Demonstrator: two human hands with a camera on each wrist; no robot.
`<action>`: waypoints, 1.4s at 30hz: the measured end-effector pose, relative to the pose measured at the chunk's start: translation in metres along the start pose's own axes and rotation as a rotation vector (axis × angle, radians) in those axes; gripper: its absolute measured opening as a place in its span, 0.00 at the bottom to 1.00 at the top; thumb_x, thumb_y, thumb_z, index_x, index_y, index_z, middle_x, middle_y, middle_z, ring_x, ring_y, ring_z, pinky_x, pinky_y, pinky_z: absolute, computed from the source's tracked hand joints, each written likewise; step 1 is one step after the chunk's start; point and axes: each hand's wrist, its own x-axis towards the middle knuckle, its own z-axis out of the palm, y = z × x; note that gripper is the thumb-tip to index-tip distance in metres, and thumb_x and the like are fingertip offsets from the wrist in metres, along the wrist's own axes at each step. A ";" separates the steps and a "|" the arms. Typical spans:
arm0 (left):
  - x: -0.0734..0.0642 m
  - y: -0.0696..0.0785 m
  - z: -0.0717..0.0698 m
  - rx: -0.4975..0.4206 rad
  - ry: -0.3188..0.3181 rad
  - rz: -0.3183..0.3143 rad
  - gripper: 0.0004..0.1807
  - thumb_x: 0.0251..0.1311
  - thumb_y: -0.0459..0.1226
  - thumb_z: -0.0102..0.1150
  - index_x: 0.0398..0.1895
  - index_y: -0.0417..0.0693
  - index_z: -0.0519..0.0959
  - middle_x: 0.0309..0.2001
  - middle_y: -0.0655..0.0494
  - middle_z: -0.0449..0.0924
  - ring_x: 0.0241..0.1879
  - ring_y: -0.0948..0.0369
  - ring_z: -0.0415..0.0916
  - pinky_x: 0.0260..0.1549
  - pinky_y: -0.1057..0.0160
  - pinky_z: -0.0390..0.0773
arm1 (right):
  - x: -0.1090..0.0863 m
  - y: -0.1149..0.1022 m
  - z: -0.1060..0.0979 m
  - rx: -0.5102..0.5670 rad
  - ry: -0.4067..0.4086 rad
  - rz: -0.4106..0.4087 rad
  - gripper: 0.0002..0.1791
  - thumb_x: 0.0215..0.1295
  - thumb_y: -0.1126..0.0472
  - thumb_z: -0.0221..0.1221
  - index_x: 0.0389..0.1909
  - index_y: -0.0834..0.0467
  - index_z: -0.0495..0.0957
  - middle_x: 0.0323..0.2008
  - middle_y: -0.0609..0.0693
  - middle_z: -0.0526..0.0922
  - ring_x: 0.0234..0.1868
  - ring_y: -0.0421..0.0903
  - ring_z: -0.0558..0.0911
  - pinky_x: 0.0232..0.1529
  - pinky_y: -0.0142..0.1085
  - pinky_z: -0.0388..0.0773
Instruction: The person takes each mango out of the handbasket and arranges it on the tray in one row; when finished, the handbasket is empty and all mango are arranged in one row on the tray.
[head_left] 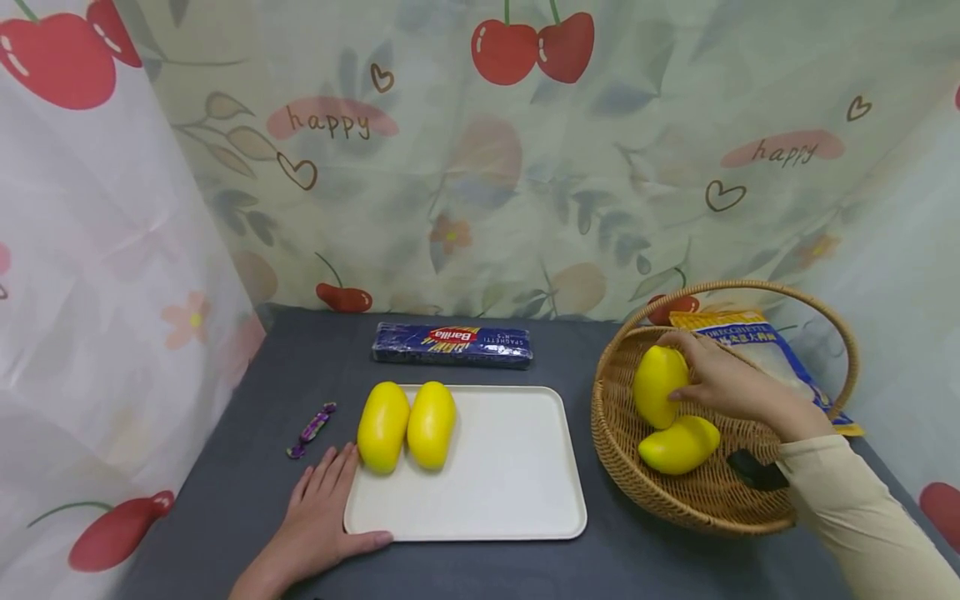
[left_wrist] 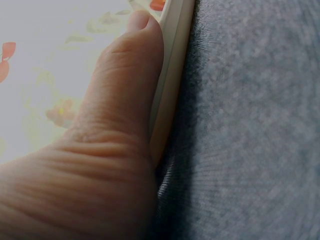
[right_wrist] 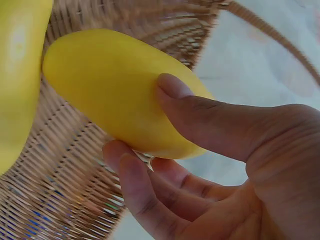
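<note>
In the head view, my right hand (head_left: 723, 383) holds a yellow mango (head_left: 655, 390) inside the wicker basket (head_left: 624, 468). The right wrist view shows thumb and fingers on either side of this mango (right_wrist: 100, 82). A second mango (head_left: 678, 446) lies below it in the basket. My left hand (head_left: 318, 508) rests at the lower left corner of the white tray (head_left: 510, 467), fingers straight along its left side and thumb at the front rim. On the tray's left part, two mangoes, one at the edge (head_left: 383, 429) and one beside it (head_left: 431, 425), lie side by side.
A blue spaghetti box (head_left: 452, 345) lies behind the tray. To the tray's left is a purple wrapped candy (head_left: 311, 431). Behind the basket leans a pasta bag (head_left: 772, 346). The basket's tall handle (head_left: 851, 350) arches over it. Printed curtains (head_left: 420, 233) enclose the dark tabletop.
</note>
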 end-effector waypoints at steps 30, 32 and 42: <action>0.001 0.000 0.001 -0.016 -0.018 -0.007 0.73 0.34 0.80 0.51 0.76 0.39 0.45 0.75 0.40 0.45 0.73 0.42 0.38 0.67 0.37 0.38 | -0.036 -0.116 -0.009 0.181 0.070 -0.206 0.40 0.59 0.66 0.64 0.70 0.50 0.58 0.60 0.57 0.68 0.42 0.43 0.83 0.38 0.29 0.81; 0.001 0.000 -0.001 -0.017 -0.019 -0.003 0.73 0.34 0.80 0.52 0.76 0.40 0.44 0.75 0.40 0.45 0.74 0.42 0.38 0.67 0.37 0.38 | -0.032 -0.122 -0.003 0.193 0.068 -0.216 0.39 0.59 0.65 0.65 0.70 0.50 0.59 0.59 0.57 0.69 0.41 0.42 0.82 0.38 0.29 0.81; -0.001 0.000 -0.001 -0.019 -0.004 0.006 0.72 0.35 0.79 0.53 0.75 0.39 0.45 0.75 0.40 0.45 0.73 0.42 0.38 0.66 0.37 0.38 | -0.001 -0.150 0.052 0.216 0.060 -0.203 0.38 0.58 0.61 0.66 0.69 0.49 0.61 0.45 0.53 0.74 0.35 0.40 0.79 0.34 0.29 0.78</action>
